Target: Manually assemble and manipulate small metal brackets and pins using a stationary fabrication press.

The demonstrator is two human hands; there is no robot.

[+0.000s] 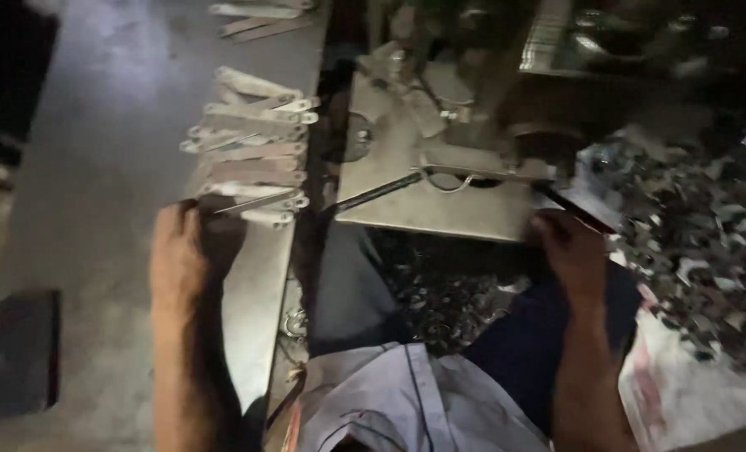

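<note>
While our left hand (180,255) rests loosely curled, holding nothing, just below the stack of flat pale metal strips (252,146), their long axes run sideways; our right hand (570,251) is farther, its grip unclear.

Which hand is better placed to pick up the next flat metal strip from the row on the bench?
Left. The left hand rests on the bench at the near end of the strips; the right hand is across at the press plate.

Dull bare-metal strips (252,142) on a smooth, faintly sheened metal bench (97,167)
</note>
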